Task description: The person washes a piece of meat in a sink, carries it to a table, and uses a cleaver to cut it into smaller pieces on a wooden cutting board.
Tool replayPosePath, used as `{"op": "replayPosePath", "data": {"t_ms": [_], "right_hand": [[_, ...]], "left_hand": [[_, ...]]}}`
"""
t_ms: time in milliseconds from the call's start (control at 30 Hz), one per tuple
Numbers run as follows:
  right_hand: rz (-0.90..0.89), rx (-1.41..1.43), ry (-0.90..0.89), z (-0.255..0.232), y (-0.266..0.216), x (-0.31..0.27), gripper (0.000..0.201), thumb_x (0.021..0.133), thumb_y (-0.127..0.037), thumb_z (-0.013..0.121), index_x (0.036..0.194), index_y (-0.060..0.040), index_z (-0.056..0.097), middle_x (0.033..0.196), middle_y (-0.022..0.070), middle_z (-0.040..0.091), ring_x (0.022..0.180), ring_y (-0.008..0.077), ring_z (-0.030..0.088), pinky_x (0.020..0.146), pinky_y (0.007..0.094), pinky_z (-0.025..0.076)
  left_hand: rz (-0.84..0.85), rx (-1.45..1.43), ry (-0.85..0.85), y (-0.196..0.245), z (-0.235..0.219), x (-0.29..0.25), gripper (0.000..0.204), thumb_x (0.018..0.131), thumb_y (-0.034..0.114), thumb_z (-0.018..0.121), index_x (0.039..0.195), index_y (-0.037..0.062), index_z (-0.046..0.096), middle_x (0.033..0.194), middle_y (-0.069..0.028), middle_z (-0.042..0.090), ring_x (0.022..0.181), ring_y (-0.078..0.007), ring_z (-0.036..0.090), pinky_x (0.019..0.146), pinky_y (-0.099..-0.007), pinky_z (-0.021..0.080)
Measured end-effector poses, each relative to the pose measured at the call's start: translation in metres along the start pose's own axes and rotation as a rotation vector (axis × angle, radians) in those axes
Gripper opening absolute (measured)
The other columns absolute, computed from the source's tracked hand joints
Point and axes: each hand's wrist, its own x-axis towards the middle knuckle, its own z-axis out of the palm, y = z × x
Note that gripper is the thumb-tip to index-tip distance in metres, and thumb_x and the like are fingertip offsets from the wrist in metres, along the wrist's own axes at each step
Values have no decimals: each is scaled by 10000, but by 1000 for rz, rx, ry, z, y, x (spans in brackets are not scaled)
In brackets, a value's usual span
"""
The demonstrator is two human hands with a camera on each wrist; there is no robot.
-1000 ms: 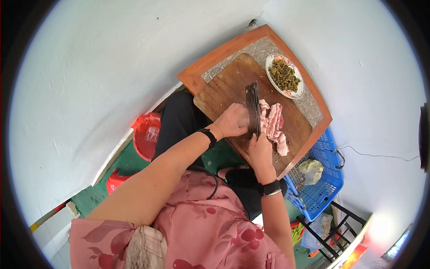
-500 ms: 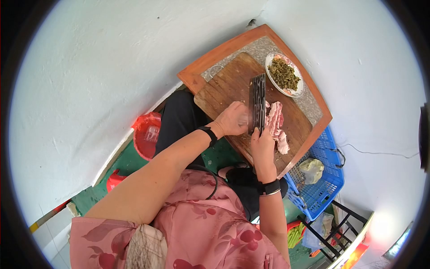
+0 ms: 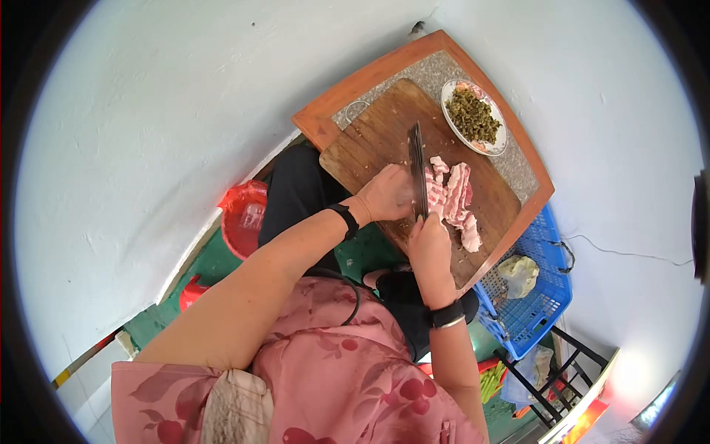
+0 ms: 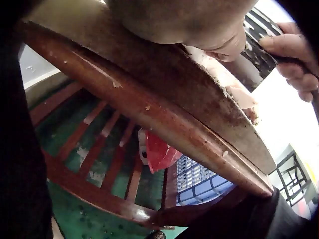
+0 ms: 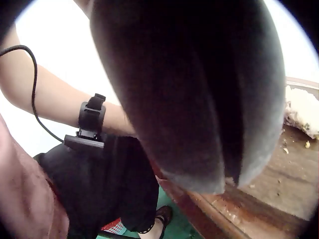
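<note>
My right hand grips the handle of a dark-bladed cleaver, whose blade stands nearly edge-on over a wooden cutting board. Close to the blade's left side, my left hand bends its fingers over pale meat at the board's near edge. In the left wrist view the left fingertips press on this meat beside the cleaver. Streaky pork slices lie to the right of the blade. The right wrist view is mostly blocked by a dark, blurred shape, with some meat at its right.
A patterned plate of chopped dark greens stands at the table's back right. The wooden table rim borders the board. Below right sits a blue basket holding a pale bag. A red basin is at lower left.
The cleaver's broad side tilted into view half a second ago; now the blade is edge-on again, and more pork shows just right of it. Both hands keep nearly the same places.
</note>
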Motion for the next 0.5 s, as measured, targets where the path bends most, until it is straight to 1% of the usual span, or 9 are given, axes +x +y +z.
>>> {"op": "replayPosePath", "data": {"t_ms": [67, 167, 267, 367, 467, 500], "right_hand": [[25, -25, -43, 4, -2, 13, 199, 884, -157, 486, 854, 39, 479, 708, 296, 578, 674, 452, 589, 583, 511, 472], [-3, -17, -25, 8, -2, 18, 205, 886, -160, 482, 859, 43, 484, 706, 296, 578, 681, 451, 590, 582, 511, 472], [-108, -12, 88, 18, 11, 5, 193, 895, -161, 477, 826, 19, 472, 680, 274, 584, 664, 434, 605, 572, 489, 497], [104, 33, -88, 1, 8, -20, 199, 896, -164, 477, 832, 23, 463, 665, 283, 580, 657, 448, 597, 574, 510, 485], [131, 15, -124, -4, 10, -26, 206, 899, -167, 473, 836, 28, 454, 653, 290, 576, 652, 457, 591, 576, 525, 474], [103, 31, -109, -2, 11, -24, 206, 898, -167, 474, 835, 28, 457, 660, 290, 577, 657, 456, 592, 578, 521, 477]], "left_hand": [[63, 53, -15, 3, -4, 5, 340, 568, 167, 684, 841, 40, 527, 811, -124, 455, 813, -319, 467, 744, -377, 419], [-41, 11, 0, -1, 1, 1, 346, 553, 165, 690, 823, 36, 518, 815, -127, 453, 809, -322, 470, 750, -373, 420], [-16, 46, -13, -2, 3, -1, 360, 543, 172, 698, 816, 32, 509, 812, -134, 448, 799, -328, 469, 746, -381, 422], [-27, 5, -5, -8, 6, -4, 374, 547, 171, 701, 837, 30, 512, 816, -136, 451, 800, -333, 473, 747, -386, 428], [-27, -12, 11, -7, 8, -4, 384, 546, 157, 703, 855, 31, 514, 828, -135, 462, 813, -335, 483, 752, -387, 435], [-25, -21, 17, -6, 6, -4, 367, 553, 127, 698, 856, 28, 517, 832, -136, 478, 813, -333, 494, 743, -380, 442]]}}
